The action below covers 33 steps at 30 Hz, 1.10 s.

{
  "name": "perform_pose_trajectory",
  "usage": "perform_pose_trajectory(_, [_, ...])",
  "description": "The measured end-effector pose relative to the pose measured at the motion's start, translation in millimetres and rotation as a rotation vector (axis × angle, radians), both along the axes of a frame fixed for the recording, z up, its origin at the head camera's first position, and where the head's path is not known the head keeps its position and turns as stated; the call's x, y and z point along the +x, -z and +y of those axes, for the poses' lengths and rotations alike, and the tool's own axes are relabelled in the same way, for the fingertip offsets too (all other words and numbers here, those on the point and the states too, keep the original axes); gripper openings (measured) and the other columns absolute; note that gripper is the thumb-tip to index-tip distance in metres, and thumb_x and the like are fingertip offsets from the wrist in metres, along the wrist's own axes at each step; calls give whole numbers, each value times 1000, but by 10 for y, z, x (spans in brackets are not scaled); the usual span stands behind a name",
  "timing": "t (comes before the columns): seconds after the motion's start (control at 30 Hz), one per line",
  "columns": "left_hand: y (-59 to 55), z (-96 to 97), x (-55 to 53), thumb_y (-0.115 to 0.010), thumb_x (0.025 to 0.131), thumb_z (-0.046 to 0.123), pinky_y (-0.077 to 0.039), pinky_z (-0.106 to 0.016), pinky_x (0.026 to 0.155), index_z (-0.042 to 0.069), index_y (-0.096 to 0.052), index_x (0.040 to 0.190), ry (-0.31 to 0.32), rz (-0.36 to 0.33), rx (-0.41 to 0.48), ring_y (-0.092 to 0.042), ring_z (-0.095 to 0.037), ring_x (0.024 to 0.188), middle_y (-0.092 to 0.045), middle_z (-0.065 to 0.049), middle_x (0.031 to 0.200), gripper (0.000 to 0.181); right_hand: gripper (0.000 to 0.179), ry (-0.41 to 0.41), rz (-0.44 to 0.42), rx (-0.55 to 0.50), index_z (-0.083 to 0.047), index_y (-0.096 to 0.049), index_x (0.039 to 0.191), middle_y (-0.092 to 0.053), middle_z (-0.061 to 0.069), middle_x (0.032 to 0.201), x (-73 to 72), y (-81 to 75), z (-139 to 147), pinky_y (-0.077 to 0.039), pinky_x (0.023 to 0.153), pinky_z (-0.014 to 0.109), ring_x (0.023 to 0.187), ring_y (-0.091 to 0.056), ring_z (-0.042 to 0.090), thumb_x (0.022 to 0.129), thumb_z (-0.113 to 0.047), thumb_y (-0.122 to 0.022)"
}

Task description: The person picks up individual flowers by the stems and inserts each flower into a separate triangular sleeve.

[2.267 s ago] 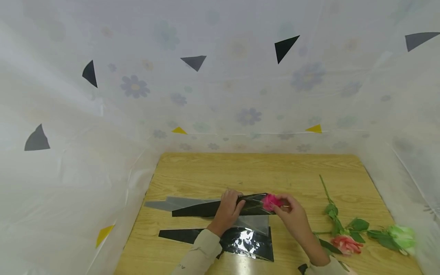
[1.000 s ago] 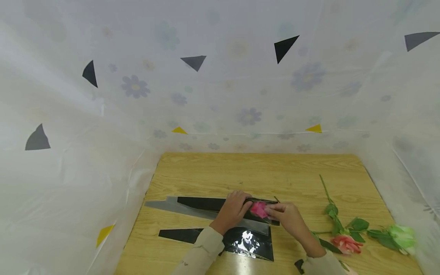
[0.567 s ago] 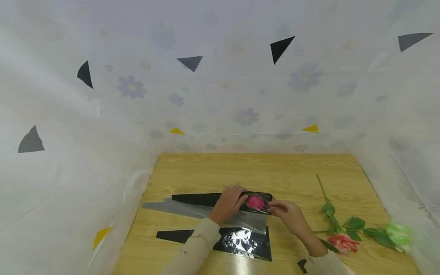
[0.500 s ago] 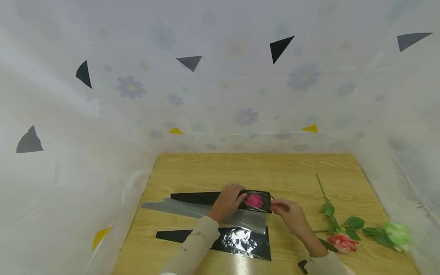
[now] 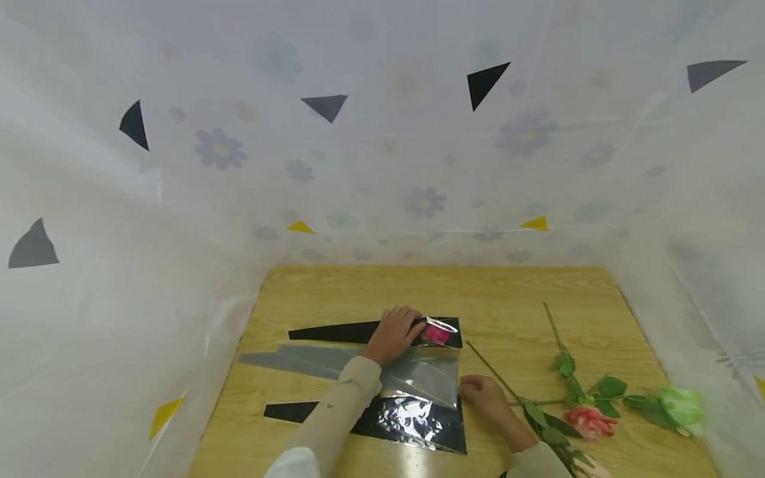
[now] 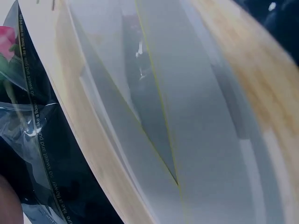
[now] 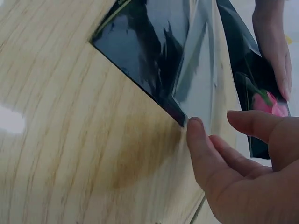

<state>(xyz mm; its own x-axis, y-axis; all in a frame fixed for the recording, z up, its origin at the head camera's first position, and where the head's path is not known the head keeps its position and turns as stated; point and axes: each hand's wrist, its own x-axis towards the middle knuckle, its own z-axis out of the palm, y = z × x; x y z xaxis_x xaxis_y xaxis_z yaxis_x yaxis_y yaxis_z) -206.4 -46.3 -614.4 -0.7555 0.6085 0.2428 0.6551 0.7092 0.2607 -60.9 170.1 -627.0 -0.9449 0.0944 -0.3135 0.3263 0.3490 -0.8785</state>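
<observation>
A pink rose (image 5: 437,333) lies inside a black flower sleeve (image 5: 335,330) with a clear front. My left hand (image 5: 391,335) grips this sleeve below the bloom, thumb across the front and fingers at its far edge. Only a sliver of that hand shows in the left wrist view, beside the sleeve's gold lettering. Nearer to me is a translucent grey sleeve (image 5: 433,378), partly over a second black sleeve (image 5: 412,425). At their right-hand ends hovers my right hand (image 7: 252,172), thumb apart from the fingers, holding nothing; its index fingertip is right at the grey sleeve's corner.
To the right lie artificial roses: a coral one (image 5: 590,422), a pale green one (image 5: 681,406) and a pale one at the near edge, with leafy stems (image 5: 564,365). Another thin stem (image 5: 490,366) runs beside my right hand. White floral sheeting encloses the wooden table (image 5: 508,292).
My left hand has moved the sleeved rose away from me, clear of the grey sleeve. My right hand has let go of the bloom and drawn back toward me, uncovering a stem.
</observation>
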Motion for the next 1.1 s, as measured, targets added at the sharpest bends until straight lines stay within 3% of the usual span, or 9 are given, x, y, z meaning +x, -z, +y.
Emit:
perform_pose_trajectory(0.3, [94,39,-99,-29,99,48,-35,-37,84,22,-53,121,-23,-16,-38,-46,-14,98,-53,6,110,41,36,7,1,114,16,-59,104,-65,12,80,-33,43,-107,-51,60,31,67,-62,19,81,-10,-66])
perform_pose_trajectory(0.6, [200,10,-114,-36,98,46,-32,-42,85,25,-47,129,-89,24,-95,-45,-17,102,-50,4,115,39,37,65,-18,-33,17,-56,105,-65,16,81,-105,38,-270,-53,62,33,71,-65,24,76,-5,-65])
perform_pose_trajectory(0.77, [239,-7,-88,-40,97,46,-30,-46,91,23,-34,142,-119,77,-105,-40,-20,116,-44,1,128,51,36,81,-6,-75,17,-57,104,-66,15,79,-109,54,-341,-52,61,32,70,-64,23,75,-2,-64])
perform_pose_trajectory(0.9, [241,-72,42,-44,94,49,-30,-46,94,23,-24,147,-103,102,-102,-30,-20,128,-31,2,142,62,36,82,-11,-113,16,-58,105,-66,14,79,-106,78,-381,-52,62,32,70,-64,21,74,-3,-65])
perform_pose_trajectory(1.1, [243,-228,456,-50,89,54,-35,-42,89,22,-27,146,9,80,-84,-30,-17,130,-32,1,143,69,34,99,-29,-171,15,-58,107,-66,18,87,-86,121,-316,-53,66,33,76,-65,23,78,-4,-65])
